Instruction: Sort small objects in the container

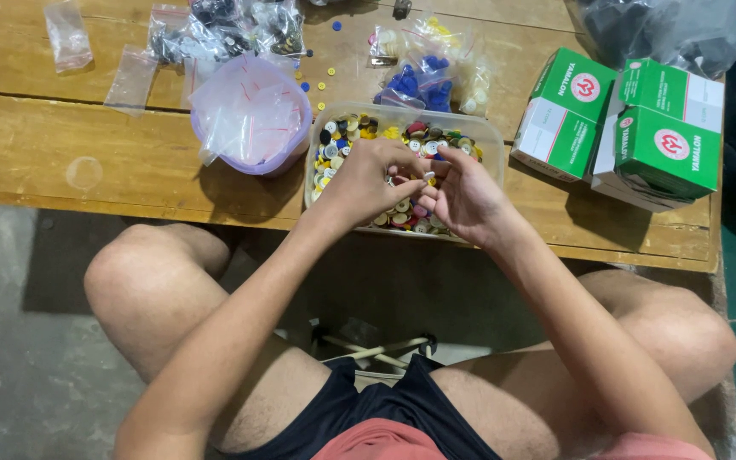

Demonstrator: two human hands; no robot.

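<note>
Wooden table (61, 145). Clear tub (491, 136) of mixed buttons (342, 140), at near edge. Left hand (366, 181), right hand (468, 200): over tub, fingertips meeting, pinching small pale buttons (428, 175) between them.

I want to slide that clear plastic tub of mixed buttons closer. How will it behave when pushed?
The clear plastic tub of mixed buttons looks filled, so probably heavy for its size. Its thin walls may flex. It sits near the wooden table's front edge, so a pull could tip it off. Both hands, left hand and right hand, work over it.
</note>
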